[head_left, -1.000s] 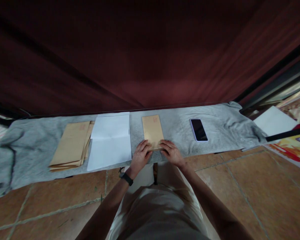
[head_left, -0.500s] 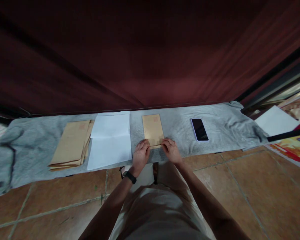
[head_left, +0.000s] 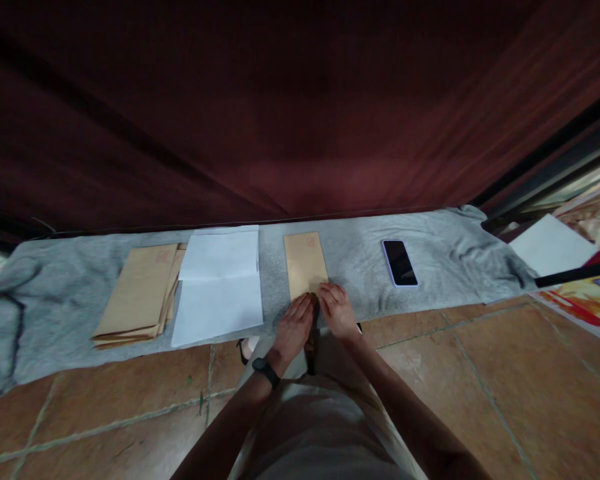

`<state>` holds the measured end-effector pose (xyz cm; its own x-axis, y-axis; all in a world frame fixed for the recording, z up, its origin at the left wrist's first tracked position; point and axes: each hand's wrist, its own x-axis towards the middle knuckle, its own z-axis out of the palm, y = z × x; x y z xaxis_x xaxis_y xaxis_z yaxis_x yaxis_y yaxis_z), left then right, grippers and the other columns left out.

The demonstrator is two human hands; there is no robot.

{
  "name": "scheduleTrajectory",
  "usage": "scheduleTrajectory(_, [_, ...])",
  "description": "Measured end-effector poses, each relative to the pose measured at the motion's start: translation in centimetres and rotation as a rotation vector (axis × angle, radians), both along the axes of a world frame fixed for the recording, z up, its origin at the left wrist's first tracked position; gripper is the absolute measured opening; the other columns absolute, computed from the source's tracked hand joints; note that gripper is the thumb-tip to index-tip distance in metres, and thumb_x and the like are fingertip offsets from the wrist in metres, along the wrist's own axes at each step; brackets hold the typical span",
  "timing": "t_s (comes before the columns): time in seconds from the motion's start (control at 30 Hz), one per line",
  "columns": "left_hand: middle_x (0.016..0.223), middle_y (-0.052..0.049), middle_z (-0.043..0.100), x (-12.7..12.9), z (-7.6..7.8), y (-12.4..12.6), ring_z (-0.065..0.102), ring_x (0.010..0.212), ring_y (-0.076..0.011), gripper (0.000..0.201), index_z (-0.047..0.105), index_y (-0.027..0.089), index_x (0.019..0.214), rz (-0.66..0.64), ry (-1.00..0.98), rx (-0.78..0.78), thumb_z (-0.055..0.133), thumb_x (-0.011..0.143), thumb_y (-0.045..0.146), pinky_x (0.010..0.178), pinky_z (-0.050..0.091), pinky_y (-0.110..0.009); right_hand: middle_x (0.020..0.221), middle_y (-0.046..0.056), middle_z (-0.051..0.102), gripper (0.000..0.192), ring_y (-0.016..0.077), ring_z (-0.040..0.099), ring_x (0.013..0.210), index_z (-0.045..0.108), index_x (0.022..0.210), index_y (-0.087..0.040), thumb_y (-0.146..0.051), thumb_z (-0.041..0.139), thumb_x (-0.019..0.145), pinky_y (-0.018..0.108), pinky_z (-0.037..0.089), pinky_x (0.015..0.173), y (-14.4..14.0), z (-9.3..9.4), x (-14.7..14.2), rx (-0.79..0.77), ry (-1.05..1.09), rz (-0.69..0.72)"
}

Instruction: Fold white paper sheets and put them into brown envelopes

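A brown paper envelope (head_left: 305, 260) with a small reddish print in its far right corner lies on the grey cloth in front of me. My left hand (head_left: 295, 325) is over its near edge, fingers close together and closed on that edge, hiding most of it. At the near right corner my right hand (head_left: 337, 311) has its fingers bent and pressed together on the paper. The fingertips of both hands almost meet. What the thumbs do underneath is hidden.
White paper sheets (head_left: 221, 287) with a fold line lie left of the envelope. Beyond them is a pile of brown envelopes (head_left: 135, 290). A phone (head_left: 400, 263) lies to the right. A dark red curtain (head_left: 300, 133) hangs behind the grey cloth (head_left: 450, 267).
My left hand has slid right along the envelope's near edge towards my right hand and now covers that edge. My right hand has shifted slightly left and nearer to me.
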<state>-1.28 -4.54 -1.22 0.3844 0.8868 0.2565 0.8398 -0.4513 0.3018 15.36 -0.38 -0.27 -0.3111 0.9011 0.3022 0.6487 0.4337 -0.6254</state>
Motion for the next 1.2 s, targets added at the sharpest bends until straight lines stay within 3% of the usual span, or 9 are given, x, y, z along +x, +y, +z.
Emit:
scheduleTrajectory(0.1, [0.143,-0.019,0.061,0.0,-0.4,-0.1,0.054,0.137,-0.0256,0.048,0.057,0.006,0.138,0.042,0.012,-0.050,0.044,0.091,0.008,0.117,0.043,-0.042,0.144,0.013,0.060,0.045,0.0247,0.052,0.136,0.055,0.145,-0.018,-0.029,0.039,0.104,0.049,0.040,0.118,-2.0,0.3,-1.6,0.005,-0.016,0.113])
scheduleTrajectory(0.23, [0.149,-0.017,0.055,-0.1,-0.2,-0.3,0.050,0.141,-0.0242,0.053,0.051,0.007,0.145,0.062,0.020,-0.053,0.041,0.093,0.010,0.118,0.041,-0.041,0.154,0.014,0.050,0.051,0.0242,0.043,0.145,0.042,0.154,-0.012,-0.028,0.034,0.106,0.049,0.037,0.121,-3.2,0.0,-1.9,0.018,-0.116,0.098])
scheduleTrajectory(0.43, [0.154,-0.013,0.051,-1.1,0.8,-1.0,0.044,0.146,-0.0241,0.050,0.048,0.012,0.149,0.098,0.052,-0.012,0.043,0.102,0.028,0.121,0.039,-0.044,0.155,0.012,0.050,0.051,0.0230,0.042,0.146,0.044,0.153,-0.013,-0.028,0.041,0.105,0.046,0.034,0.123,-2.9,-0.9,0.7,0.089,-0.305,0.061])
scheduleTrajectory(0.6, [0.152,-0.014,0.053,-2.2,1.0,-1.5,0.046,0.144,-0.0252,0.050,0.050,0.013,0.147,0.148,0.075,0.008,0.043,0.102,0.033,0.119,0.042,-0.044,0.157,0.010,0.047,0.051,0.0218,0.044,0.145,0.040,0.155,-0.014,-0.028,0.040,0.106,0.044,0.031,0.124,-2.9,-1.3,2.5,0.128,-0.370,0.016])
scheduleTrajectory(0.8, [0.147,-0.016,0.058,-2.2,1.3,-1.5,0.052,0.140,-0.0267,0.045,0.057,0.012,0.141,0.177,0.082,0.011,0.042,0.100,0.025,0.115,0.046,-0.044,0.156,0.014,0.048,0.049,0.0290,0.042,0.146,0.049,0.150,-0.013,-0.028,0.045,0.103,0.053,0.032,0.123,-3.3,-1.0,0.2,0.163,-0.306,-0.032])
scheduleTrajectory(0.93, [0.140,-0.016,0.063,-1.7,1.5,-0.4,0.060,0.130,-0.0267,0.044,0.064,0.014,0.130,0.201,-0.020,0.007,0.041,0.092,0.009,0.111,0.050,-0.044,0.156,0.015,0.047,0.052,0.0286,0.040,0.148,0.047,0.151,-0.014,-0.027,0.048,0.101,0.054,0.034,0.121,-3.6,-0.9,-2.1,0.145,-0.234,0.003])
scheduleTrajectory(1.07, [0.125,-0.016,0.068,-0.7,1.7,1.3,0.064,0.118,-0.0293,0.034,0.068,0.018,0.117,0.325,-0.166,0.008,0.044,0.093,0.013,0.103,0.053,-0.049,0.156,0.015,0.047,0.053,0.0284,0.042,0.147,0.047,0.152,-0.016,-0.028,0.052,0.100,0.053,0.034,0.121,-3.7,-1.1,-2.6,0.117,-0.215,-0.020])
scheduleTrajectory(1.2, [0.113,-0.015,0.067,0.1,1.8,2.7,0.065,0.109,-0.0306,0.031,0.063,0.017,0.118,0.480,-0.329,-0.038,0.053,0.088,0.017,0.096,0.055,-0.050,0.154,0.011,0.051,0.047,0.0267,0.045,0.144,0.054,0.146,-0.019,-0.030,0.052,0.101,0.049,0.034,0.122,-3.3,-1.2,-2.4,0.090,-0.202,-0.056])
